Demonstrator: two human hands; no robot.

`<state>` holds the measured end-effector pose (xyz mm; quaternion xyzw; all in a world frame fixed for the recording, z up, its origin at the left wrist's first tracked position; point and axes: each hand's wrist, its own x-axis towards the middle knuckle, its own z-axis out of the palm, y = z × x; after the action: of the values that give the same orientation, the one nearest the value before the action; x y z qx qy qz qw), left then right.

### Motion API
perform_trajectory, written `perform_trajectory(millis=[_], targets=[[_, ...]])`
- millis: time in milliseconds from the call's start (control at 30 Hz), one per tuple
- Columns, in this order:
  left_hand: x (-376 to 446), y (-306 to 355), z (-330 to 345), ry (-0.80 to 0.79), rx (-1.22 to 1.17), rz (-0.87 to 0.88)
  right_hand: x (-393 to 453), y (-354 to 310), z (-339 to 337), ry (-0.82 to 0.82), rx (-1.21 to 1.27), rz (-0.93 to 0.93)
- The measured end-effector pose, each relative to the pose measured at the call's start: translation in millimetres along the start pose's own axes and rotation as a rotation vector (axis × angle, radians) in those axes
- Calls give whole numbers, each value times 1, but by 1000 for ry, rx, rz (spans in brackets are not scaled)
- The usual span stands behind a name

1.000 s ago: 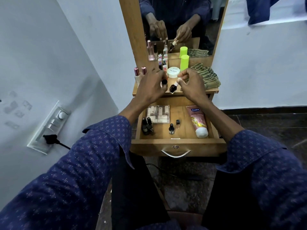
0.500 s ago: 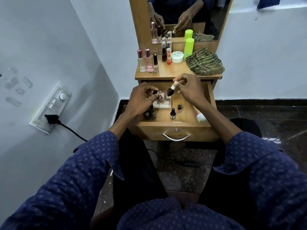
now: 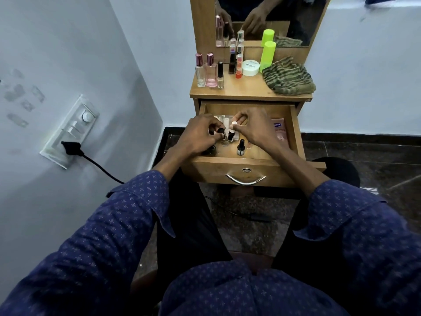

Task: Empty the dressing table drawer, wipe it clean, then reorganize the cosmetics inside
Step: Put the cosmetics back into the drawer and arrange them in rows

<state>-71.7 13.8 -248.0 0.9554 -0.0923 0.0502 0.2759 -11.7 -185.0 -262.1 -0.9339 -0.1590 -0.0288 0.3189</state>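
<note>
**Drawer, two bottles in hand**

Left hand (image 3: 198, 135): pinches black-capped clear bottle (image 3: 222, 136). Right hand (image 3: 252, 128): pinches white-capped dark bottle (image 3: 232, 133). Both inside open drawer (image 3: 250, 171), beside standing bottle (image 3: 241, 147) and pink tube (image 3: 279, 131). Counter (image 3: 248, 90): perfumes, striped cloth (image 3: 288, 76).

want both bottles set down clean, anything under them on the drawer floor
Partly. The left hand and right hand hold small bottles low over the clear compartment box; bare drawer floor lies just nearer, beside the standing black-capped bottle.
</note>
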Motion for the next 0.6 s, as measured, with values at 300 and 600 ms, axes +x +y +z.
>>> perform_trajectory(millis=[300, 600], targets=[[-17, -13, -10, -34, -101, -16, -13, -19, 15, -79, -244, -113], [-28, -31, -26, -63, -281, -99, -18, -29, 14, -48, -267, -132]])
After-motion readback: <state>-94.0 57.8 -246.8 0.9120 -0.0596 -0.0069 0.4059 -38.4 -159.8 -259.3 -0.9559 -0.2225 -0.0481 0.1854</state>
